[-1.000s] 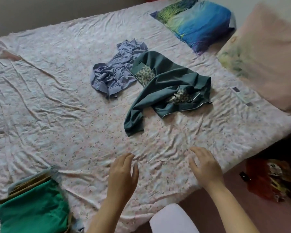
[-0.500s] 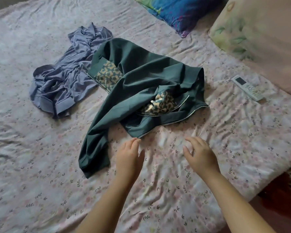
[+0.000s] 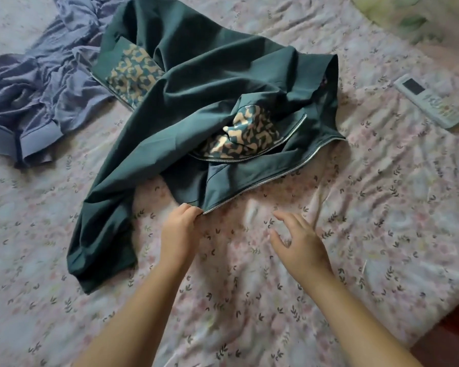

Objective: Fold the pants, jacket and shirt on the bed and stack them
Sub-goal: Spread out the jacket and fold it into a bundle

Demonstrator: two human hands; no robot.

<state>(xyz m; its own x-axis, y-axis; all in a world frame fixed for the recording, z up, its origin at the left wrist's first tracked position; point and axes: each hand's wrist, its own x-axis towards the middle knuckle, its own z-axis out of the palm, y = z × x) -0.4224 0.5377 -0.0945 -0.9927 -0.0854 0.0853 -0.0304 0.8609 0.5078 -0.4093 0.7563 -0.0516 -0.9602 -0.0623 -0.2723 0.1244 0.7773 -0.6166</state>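
Note:
A dark green zip jacket (image 3: 210, 83) with patterned lining lies crumpled in the middle of the bed, one sleeve trailing toward the lower left. My left hand (image 3: 179, 229) pinches the jacket's near corner at the end of the silver zipper. My right hand (image 3: 300, 242) hovers over the sheet just right of that corner, fingers spread and loosely bent, holding nothing. A crumpled lavender-blue garment (image 3: 35, 94) lies at the upper left, touching the jacket's far edge.
The bed has a wrinkled pink floral sheet (image 3: 249, 300). A white remote control (image 3: 429, 103) lies at the right. A pale pillow (image 3: 414, 19) fills the top right corner. The bed's edge runs along the lower right.
The view has closed in on the jacket. Both hands reached forward; my left hand has taken hold of the jacket's zipper corner, and my right hand has come nearer to it.

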